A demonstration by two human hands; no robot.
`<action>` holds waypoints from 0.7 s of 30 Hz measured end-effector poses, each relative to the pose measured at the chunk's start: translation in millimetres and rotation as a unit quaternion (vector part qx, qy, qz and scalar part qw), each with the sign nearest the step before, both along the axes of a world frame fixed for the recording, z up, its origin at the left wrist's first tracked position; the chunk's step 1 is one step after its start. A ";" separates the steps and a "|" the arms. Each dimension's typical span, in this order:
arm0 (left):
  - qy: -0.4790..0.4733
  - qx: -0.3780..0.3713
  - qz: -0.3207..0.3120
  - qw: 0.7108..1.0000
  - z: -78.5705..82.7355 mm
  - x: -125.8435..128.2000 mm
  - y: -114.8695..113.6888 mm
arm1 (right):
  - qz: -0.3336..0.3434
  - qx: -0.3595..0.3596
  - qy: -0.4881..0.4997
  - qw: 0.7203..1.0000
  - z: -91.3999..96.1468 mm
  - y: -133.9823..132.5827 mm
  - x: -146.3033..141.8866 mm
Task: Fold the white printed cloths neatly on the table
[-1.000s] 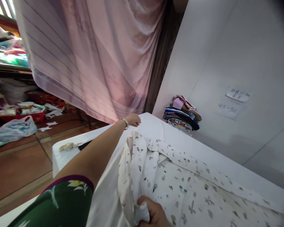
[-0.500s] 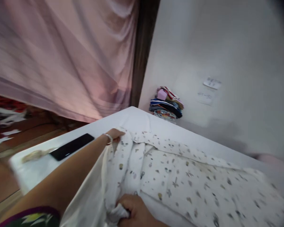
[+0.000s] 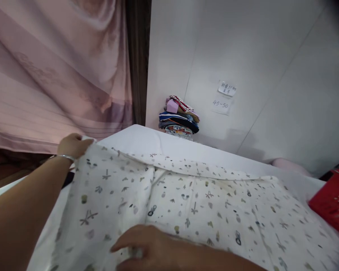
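Note:
A white cloth printed with small grey, green and brown motifs lies across the table, with a folded strip along its far side. My left hand, wearing a silver bracelet, is closed on the cloth's far left corner and holds it slightly raised. Low in the view, my right hand rests over the near part of the cloth. Its fingers are curved, with a gap between finger and thumb. Some of its fingers are hidden below the hand.
The white table runs to a corner by the wall. A stack of folded fabrics stands at the back. Paper notes are on the wall. A red plastic basket is at right; a pink curtain hangs at left.
My left hand has moved left, drawing the cloth's corner with it. The bunched left part is spread flatter. My right hand has let go of the bunched edge. The view has turned right, showing the basket.

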State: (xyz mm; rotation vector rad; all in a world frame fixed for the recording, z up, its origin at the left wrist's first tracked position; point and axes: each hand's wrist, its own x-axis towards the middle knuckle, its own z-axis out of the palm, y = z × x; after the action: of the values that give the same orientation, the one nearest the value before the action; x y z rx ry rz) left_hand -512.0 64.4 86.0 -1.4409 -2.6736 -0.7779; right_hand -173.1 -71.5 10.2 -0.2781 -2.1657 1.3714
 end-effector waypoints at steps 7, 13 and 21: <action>0.085 -0.023 -0.134 0.987 -24.8 34.5 8.6 | -0.333 0.099 -0.216 0.913 -4.0 94.9 106.5; 0.156 -0.179 -0.316 0.919 -45.8 111.7 21.1 | -0.431 0.195 -0.511 0.718 -16.8 155.6 170.9; 0.194 -0.218 -0.260 0.921 -43.0 112.7 15.2 | -0.430 0.218 -0.576 0.661 -23.0 181.4 179.5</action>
State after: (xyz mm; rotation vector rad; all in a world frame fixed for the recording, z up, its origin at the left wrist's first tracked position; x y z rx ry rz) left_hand -399.3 79.6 43.0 -2.1730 -2.2530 0.1430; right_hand 6.4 109.8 -12.8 -2.0903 -2.4483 -0.0563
